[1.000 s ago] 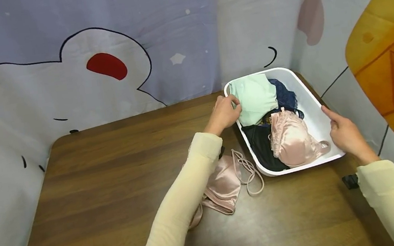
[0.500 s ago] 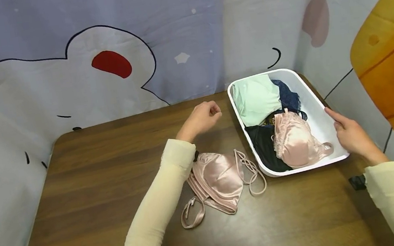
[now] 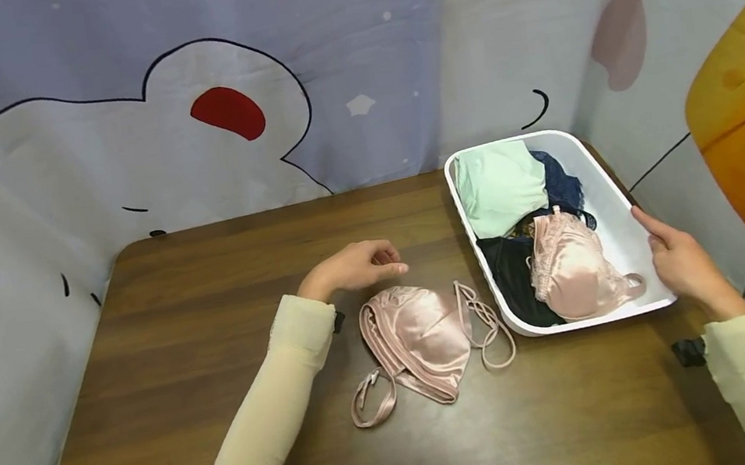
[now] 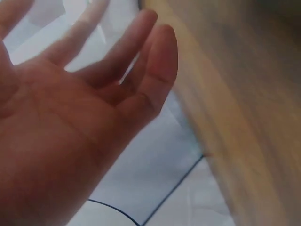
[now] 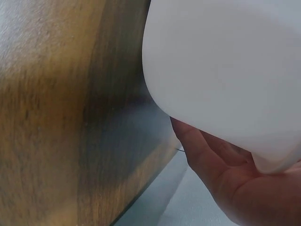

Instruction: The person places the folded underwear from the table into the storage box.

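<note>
On the table a folded pink satin bra (image 3: 422,340) lies with its thin straps loose at either side. Just above its upper left edge hovers my left hand (image 3: 356,266), fingers loosely bent and holding nothing; the left wrist view shows the bare palm (image 4: 61,127). My right hand (image 3: 688,265) grips the right side of a white plastic bin (image 3: 616,232), and in the right wrist view its fingers (image 5: 197,150) reach around the outside below the rim. Inside the bin lie a pink lace-trimmed bra (image 3: 575,268), a mint green folded garment (image 3: 502,185), a black garment (image 3: 518,280) and dark blue lace underwear (image 3: 560,180).
The wooden table (image 3: 206,364) runs back to a printed cloth curtain (image 3: 363,53), which also hangs along the left and right sides. The bin stands at the table's back right corner, close to the curtain.
My left hand has left the mint garment at the bin's left edge and moved left and toward me, over the table bra. My right hand stays at the bin's right side.
</note>
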A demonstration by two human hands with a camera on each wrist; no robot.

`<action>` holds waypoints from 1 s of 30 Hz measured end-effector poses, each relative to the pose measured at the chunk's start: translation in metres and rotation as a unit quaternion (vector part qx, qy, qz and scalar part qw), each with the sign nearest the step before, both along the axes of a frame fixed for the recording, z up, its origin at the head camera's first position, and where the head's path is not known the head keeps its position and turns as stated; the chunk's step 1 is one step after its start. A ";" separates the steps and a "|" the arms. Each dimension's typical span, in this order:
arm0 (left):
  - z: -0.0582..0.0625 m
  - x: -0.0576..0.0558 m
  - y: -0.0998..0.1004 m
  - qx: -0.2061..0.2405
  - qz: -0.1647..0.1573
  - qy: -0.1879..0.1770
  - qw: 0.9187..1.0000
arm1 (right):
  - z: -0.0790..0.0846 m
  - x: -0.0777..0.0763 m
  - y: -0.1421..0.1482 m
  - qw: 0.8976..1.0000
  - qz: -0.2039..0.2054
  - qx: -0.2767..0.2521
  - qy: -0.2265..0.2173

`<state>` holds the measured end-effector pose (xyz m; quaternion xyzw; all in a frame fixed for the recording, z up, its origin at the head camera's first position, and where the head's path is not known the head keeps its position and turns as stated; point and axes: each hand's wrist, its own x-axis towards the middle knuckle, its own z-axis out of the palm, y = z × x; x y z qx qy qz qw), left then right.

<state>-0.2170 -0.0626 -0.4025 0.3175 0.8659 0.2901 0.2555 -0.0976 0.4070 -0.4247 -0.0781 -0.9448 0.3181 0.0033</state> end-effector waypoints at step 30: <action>-0.042 0.032 -0.005 0.021 -0.070 0.009 0.997 | -0.003 -0.001 0.002 1.000 0.000 -0.001 0.001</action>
